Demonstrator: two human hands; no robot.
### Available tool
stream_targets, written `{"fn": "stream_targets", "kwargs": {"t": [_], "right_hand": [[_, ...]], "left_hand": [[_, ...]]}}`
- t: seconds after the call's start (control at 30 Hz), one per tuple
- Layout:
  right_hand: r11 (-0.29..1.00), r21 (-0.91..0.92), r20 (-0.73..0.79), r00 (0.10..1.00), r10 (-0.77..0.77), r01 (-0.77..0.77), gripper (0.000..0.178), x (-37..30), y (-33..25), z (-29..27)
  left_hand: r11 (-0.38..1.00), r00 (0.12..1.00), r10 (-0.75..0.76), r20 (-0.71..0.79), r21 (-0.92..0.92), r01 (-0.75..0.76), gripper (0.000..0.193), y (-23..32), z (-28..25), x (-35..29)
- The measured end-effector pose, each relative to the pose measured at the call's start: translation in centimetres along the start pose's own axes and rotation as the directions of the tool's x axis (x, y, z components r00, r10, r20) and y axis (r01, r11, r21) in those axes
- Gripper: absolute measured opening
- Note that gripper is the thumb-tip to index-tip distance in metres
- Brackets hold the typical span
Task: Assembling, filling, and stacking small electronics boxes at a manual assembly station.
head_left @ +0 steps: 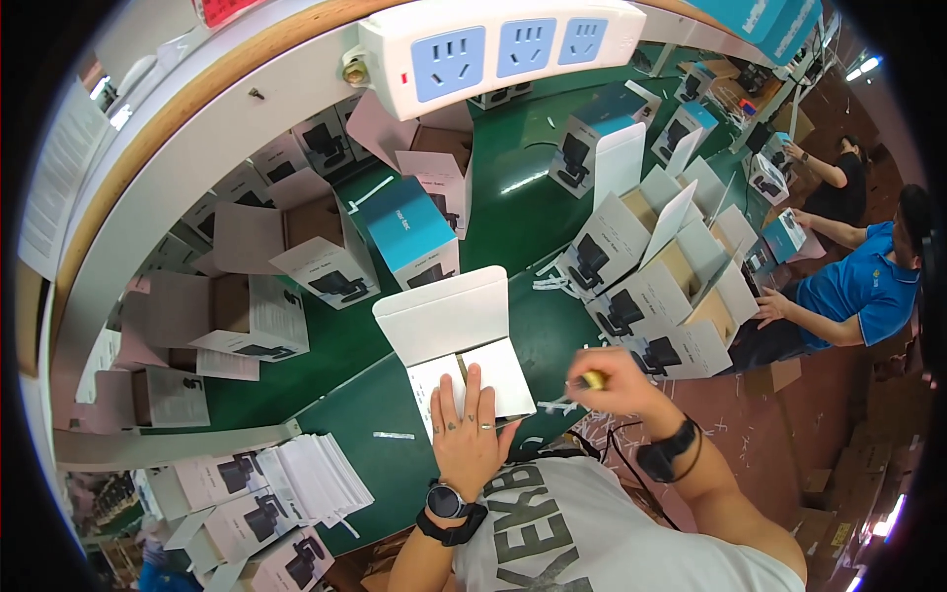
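Observation:
A white cardboard box [446, 314] stands in front of me on the green table, its big lid flap raised at the far side. My left hand [466, 434] lies flat on the box's inner flaps, fingers stretched out over the seam between them. To the right of the box, above the table's near edge, my right hand [623, 385] is closed around a small yellow-handled tool [593, 380]. The tool's tip is blurred, so its exact kind does not show. Just behind the box sits a closed blue-topped box [404, 225].
Open printed boxes stand at the left [330, 259] and right [641, 281]. A stack of white folded sheets [314, 483] lies at lower left. A power strip [503, 51] hangs from the shelf. White scraps litter table and floor. A person in blue [853, 291] works at right.

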State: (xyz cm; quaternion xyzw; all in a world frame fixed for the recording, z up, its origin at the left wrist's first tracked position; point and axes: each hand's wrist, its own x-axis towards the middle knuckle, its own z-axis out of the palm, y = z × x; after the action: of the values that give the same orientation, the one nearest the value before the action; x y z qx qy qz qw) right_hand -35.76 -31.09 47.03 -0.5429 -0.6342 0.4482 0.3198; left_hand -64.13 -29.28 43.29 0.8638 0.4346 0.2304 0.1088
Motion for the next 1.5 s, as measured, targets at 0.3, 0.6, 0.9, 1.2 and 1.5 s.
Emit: {"fn": "stream_targets", "kwargs": {"t": [0.3,0.6,0.9,1.2,1.5], "right_hand": [[0.812,-0.570,-0.101,0.969,-0.225,0.129,0.026,2.7,-4.6,3.7],[0.653,-0.680,-0.206,0.767,-0.607,0.334,0.015,11.9,-4.7,14.2],[0.669,-0.591,-0.079,0.793,-0.604,0.450,0.016,12.5,-4.9,15.2],[0.717,-0.557,0.066,0.883,-0.464,0.419,0.023,12.3,-5.0,15.8],[0.701,-0.673,-0.324,0.946,0.009,-0.237,0.047,5.7,-7.1,2.3]], "left_hand": [[0.999,0.999,-0.020,-0.030,0.045,0.021,0.056,0.8,-0.3,-1.0],[0.997,0.999,0.037,0.018,0.064,-0.038,0.049,-0.3,1.5,-3.5],[0.998,0.999,0.026,0.024,0.057,-0.028,0.044,-0.3,1.0,-3.4],[0.998,0.946,-0.049,0.321,-0.010,0.055,0.046,0.0,0.3,-3.6],[0.986,0.998,0.066,0.025,0.154,-0.069,0.053,-0.9,-0.2,-3.1]]}}
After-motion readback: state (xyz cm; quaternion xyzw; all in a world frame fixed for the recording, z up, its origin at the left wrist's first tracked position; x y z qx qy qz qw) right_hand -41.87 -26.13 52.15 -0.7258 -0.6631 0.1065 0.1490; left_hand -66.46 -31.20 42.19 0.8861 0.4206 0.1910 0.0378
